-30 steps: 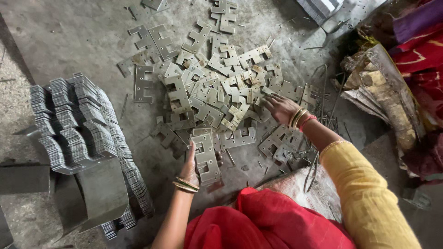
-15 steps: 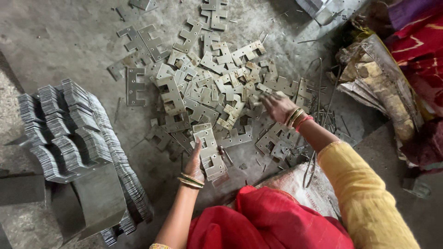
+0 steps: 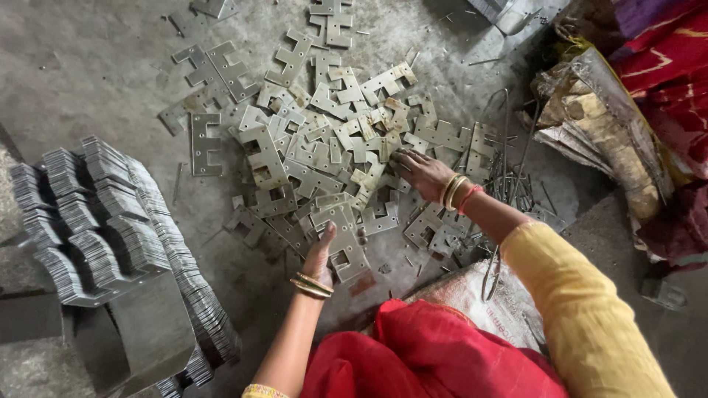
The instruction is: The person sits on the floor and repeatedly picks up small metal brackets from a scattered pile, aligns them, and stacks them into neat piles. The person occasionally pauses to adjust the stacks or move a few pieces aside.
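Nearest to us, at about six o'clock, lay the red cloth (image 3: 428, 354) over our lap, with the yellow sleeve (image 3: 582, 309) of our right arm running off toward five o'clock. Just beyond it, our left hand (image 3: 319, 258) rested on the floor (image 3: 88, 66), bangles at the wrist, fingers closed on the near edge of a small stack of metal plates (image 3: 343, 243), the thumb pressed up along its side. At eight o'clock stood the tall stacks of plates (image 3: 96, 221), sorted in tidy rows and well apart from both hands. Farther out, toward one o'clock, our right hand (image 3: 422, 173) lay flat on the pile of loose plates (image 3: 324, 147), fingers spread and apart, touching the pieces but gripping none. Just beside that wrist, at two o'clock, lay a bundle of thin wire rods (image 3: 516, 184). The pile spread over the grey floor toward twelve o'clock, with single notched plates scattered at its edges. One E-shaped plate (image 3: 205, 144) lay by itself at ten o'clock. Farthest off, at two to three o'clock, a heap of worn sacks (image 3: 605, 133) sat against red cloth.
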